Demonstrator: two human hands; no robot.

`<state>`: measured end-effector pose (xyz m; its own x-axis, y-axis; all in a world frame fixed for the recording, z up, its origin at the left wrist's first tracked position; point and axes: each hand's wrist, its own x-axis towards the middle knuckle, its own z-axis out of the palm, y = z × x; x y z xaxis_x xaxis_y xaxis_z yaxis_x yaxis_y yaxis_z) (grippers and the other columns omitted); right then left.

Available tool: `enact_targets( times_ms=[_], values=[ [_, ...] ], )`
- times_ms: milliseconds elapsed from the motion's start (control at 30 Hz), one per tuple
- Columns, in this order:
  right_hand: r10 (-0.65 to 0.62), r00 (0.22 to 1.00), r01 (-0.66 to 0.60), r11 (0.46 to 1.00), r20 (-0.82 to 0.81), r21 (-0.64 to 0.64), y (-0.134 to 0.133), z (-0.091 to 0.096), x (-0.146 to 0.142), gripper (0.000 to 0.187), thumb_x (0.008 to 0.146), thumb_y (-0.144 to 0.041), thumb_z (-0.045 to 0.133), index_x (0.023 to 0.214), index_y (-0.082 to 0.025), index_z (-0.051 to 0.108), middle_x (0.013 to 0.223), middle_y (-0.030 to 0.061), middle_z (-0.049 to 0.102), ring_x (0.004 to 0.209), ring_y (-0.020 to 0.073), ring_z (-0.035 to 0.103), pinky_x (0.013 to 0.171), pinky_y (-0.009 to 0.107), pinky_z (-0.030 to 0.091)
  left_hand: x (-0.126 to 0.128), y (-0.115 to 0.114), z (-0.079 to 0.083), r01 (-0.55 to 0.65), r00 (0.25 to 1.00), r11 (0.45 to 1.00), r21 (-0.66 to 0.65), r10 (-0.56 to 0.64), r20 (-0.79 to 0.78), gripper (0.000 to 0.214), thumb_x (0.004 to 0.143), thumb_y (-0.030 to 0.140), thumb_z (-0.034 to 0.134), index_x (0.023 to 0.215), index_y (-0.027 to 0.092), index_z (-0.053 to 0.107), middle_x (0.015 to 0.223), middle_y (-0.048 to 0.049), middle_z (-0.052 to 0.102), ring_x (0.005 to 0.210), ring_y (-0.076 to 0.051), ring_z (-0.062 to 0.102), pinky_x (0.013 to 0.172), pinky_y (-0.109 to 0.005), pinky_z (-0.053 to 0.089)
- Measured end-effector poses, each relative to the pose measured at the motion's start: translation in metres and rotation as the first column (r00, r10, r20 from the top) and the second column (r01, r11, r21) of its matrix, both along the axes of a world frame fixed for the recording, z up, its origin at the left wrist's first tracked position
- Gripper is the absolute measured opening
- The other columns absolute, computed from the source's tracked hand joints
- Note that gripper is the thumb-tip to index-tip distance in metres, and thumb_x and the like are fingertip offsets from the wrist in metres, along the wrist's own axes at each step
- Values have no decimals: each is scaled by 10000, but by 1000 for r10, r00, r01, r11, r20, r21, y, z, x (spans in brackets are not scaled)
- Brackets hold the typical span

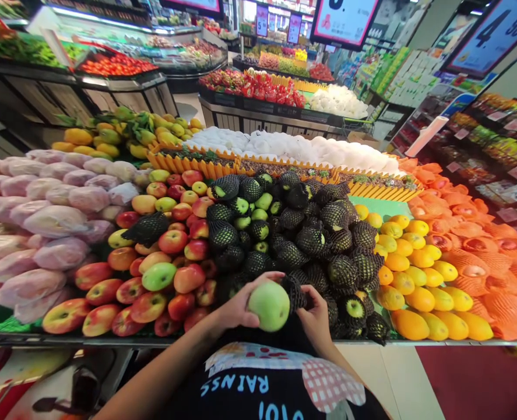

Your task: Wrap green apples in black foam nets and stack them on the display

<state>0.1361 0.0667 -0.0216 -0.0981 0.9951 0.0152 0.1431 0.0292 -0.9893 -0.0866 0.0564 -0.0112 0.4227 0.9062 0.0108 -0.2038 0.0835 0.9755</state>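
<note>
In my left hand is a bare green apple, gripped from its left side above the front edge of the display. My right hand pinches a black foam net sleeve just to the right of the apple. The sleeve is bunched up and appears off the fruit. Beyond both hands lies a heap of net-wrapped green apples, a few of them with bare green skin showing. Red apples spread to the left of that heap, with one black net sleeve resting among them.
Orange fruit and fruit in orange nets fill the right side. Wrapped pinkish fruit covers the left. An orange picket divider runs behind, with white-wrapped produce past it. A metal rail edges the front.
</note>
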Motion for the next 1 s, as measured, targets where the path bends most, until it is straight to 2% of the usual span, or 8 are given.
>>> enact_targets(
  times_ms=[167, 267, 367, 500, 600, 733, 867, 1000],
  values=[
    [100, 990, -98, 995, 97, -27, -3, 4, -10, 112, 689, -217, 712, 785, -206, 655, 680, -29, 661, 643, 163, 567, 617, 267, 457, 11, -17, -8, 170, 941, 983, -70, -183, -283, 1047, 377, 657, 891, 1290, 211, 638, 1615, -173, 311, 1500, -486, 156, 1202, -628, 143],
    [131, 973, -132, 991, 192, -7, -3, 4, 0, 153, 681, -210, 706, 833, -207, 688, 680, -35, 660, 632, 163, 555, 604, 265, 433, 16, -14, -7, 24, 939, 999, -38, -36, -341, 929, 422, 644, 879, 1212, 199, 675, 1517, -173, 436, 1419, -459, 337, 1186, -594, 238],
    [-51, 978, 40, 997, 200, 61, -1, 3, 12, 91, 684, -207, 689, 751, -217, 628, 642, -50, 586, 597, 147, 500, 576, 255, 399, 16, -7, 1, -133, 953, 991, 21, 134, -272, 744, 516, 656, 836, 1066, 173, 703, 1304, -145, 562, 1187, -362, 555, 1046, -490, 449],
    [-199, 972, 186, 977, 126, 105, 3, 7, 23, 94, 713, -212, 604, 787, -240, 554, 802, -2, 624, 788, 195, 592, 745, 306, 485, 6, 0, 9, -148, 984, 989, -7, 146, -106, 719, 595, 694, 778, 1080, 173, 674, 1146, -116, 599, 943, -264, 622, 810, -371, 543],
    [81, 992, -89, 994, -101, -67, 2, 16, 26, 409, 734, -351, 648, 1129, -245, 619, 1170, 84, 686, 1071, 270, 641, 916, 406, 512, -1, 0, 10, -88, 993, 995, 49, 91, -69, 804, 555, 722, 783, 1138, 182, 659, 1187, -132, 584, 994, -292, 619, 859, -403, 534],
    [251, 884, -390, 862, -395, -324, -3, 19, 25, 669, 856, -692, 437, 1300, -218, 598, 1153, 131, 720, 967, 299, 702, 786, 443, 564, 0, -4, 11, -61, 986, 984, 165, 85, -142, 797, 506, 706, 812, 1074, 162, 683, 1251, -155, 544, 1124, -350, 575, 994, -480, 476],
    [63, 891, -225, 920, -449, -319, -4, 6, 19, 503, 799, -633, 627, 1136, -261, 660, 1038, 86, 739, 897, 279, 697, 783, 422, 558, 9, -8, 12, -150, 954, 981, 126, 177, -243, 760, 504, 632, 848, 1075, 168, 658, 1282, -154, 523, 1127, -335, 575, 1002, -467, 480],
    [16, 924, -67, 991, -383, -119, -3, -3, 16, 602, 623, -541, 855, 1127, -293, 638, 1084, 43, 673, 996, 254, 639, 869, 374, 521, 15, -10, 8, -171, 916, 975, 144, 211, -342, 725, 502, 586, 860, 1062, 174, 655, 1276, -150, 541, 1161, -340, 560, 1051, -483, 441]
  ],
)
